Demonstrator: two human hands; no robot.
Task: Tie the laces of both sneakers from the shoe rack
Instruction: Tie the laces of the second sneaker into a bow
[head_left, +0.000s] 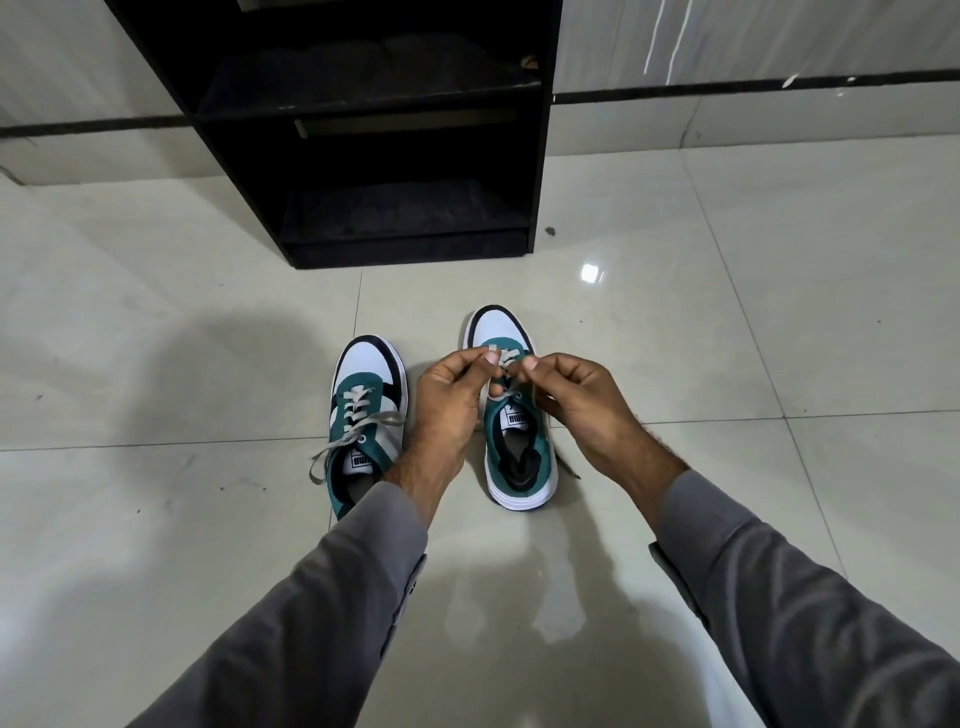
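Two teal, white and black sneakers stand side by side on the tiled floor, toes pointing away from me. The left sneaker (368, 410) has grey laces lying loose, one end trailing off its left side. Over the right sneaker (514, 415) both hands meet. My left hand (449, 405) pinches a grey lace (506, 359) between thumb and fingers. My right hand (576, 400) pinches the same lace from the other side. The hands hide most of that shoe's lacing.
A black shoe rack (363, 130) with open shelves stands against the wall straight ahead, its base about a shoe length beyond the sneakers. Glossy pale tiles (727, 364) spread out on all sides. Grey sleeves cover both forearms.
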